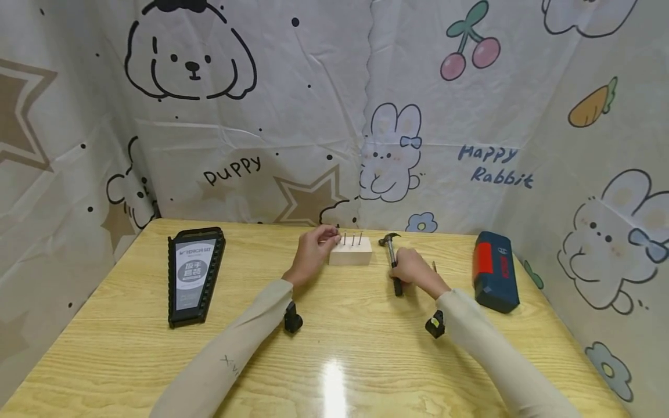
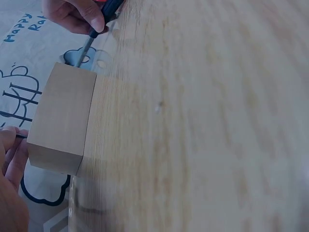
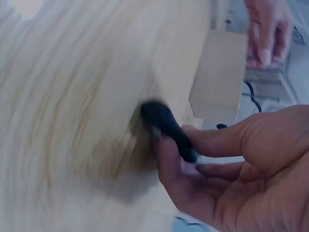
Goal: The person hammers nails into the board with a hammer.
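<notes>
A pale wooden block [image 1: 350, 257] lies towards the back of the table, with three nails [image 1: 352, 240] standing up from its top. My left hand [image 1: 309, 255] is at the block's left end. Between its thumb and fingers it pinches another nail [image 2: 21, 136], whose lower end meets the top of the block. To the right of the block, my right hand [image 1: 413, 269] holds a claw hammer [image 1: 398, 287] by its black handle. The hammer's metal head points towards the back wall, apart from the block. In the right wrist view, thumb and fingers curl round the handle [image 3: 166, 126].
On the left lies a black wrench set holder [image 1: 192, 276] with a printed card. A blue and red case [image 1: 495, 271] lies at the right edge. Some thin upright thing [image 1: 434, 266] shows behind my right wrist. A printed curtain [image 1: 313, 116] hangs behind the table [image 1: 366, 348].
</notes>
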Tool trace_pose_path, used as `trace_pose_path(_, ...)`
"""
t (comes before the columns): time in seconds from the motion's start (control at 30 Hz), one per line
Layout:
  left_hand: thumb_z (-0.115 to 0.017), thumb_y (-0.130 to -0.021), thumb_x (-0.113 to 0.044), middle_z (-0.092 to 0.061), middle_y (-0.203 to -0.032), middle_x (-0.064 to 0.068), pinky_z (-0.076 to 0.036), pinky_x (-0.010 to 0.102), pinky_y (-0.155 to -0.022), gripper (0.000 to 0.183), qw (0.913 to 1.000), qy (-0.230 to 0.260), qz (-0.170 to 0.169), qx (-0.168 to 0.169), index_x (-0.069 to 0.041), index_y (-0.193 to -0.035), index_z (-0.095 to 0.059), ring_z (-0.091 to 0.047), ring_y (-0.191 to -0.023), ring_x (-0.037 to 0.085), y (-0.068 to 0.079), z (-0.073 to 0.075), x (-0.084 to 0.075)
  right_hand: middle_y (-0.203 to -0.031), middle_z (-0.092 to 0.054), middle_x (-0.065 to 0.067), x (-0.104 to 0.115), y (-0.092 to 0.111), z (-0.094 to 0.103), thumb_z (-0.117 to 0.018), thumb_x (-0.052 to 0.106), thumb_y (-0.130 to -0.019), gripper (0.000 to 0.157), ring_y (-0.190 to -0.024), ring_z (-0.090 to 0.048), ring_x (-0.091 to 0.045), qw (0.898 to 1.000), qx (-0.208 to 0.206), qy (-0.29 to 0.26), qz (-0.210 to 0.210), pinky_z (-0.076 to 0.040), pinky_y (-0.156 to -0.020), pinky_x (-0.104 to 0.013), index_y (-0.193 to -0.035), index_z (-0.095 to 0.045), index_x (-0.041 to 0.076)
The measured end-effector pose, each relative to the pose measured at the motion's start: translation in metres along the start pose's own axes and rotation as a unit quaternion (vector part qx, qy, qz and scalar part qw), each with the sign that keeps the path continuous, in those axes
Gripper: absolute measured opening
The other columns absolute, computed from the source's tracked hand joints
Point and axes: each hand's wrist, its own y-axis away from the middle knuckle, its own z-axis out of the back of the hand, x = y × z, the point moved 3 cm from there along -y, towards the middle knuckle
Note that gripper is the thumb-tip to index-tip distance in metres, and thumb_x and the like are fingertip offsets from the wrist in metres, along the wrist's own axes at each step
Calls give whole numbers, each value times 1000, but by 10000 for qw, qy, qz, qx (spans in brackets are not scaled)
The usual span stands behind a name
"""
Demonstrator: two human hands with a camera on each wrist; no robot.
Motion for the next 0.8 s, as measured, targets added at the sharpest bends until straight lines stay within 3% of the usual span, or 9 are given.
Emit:
trace_pose_path(0.17,-69,-100,-4,-76,-110,19,-61,34,-94,14,10000,-14,-3,-11,4,-112,-72,-75,-104,33,-1,0,1,-61,-70,-11,-8,-5,2,-74,12,-98,27,-48,-66,-12,9970,464,-519,-346,-61,-55,-30,-76,-70,-2)
trace_pose_path(0.63,-70,-100,-3,-76,-110,20,-62,36,-93,17,9997,-71,176,138,6,-114,-71,-74,-102,33,-3,0,-1,-62,-70,-13,-6,-9,-2,-76,11,-96,25,-52,-71,-19,9990,313,-42,-303,-61,-53,-30,-76,-69,-2)
trace_pose_path(0.8,-70,-99,0,-75,-111,21,-62,30,-91,20,9996,136,238,75,6,-118,-71,-74,-103,34,0,-2,2,-66,-71,-14,-6,-8,-4,-75,13,-98,26,-56,-70,-20,9989,374,-48,-287,-61,-56,-32,-77,-70,-2)
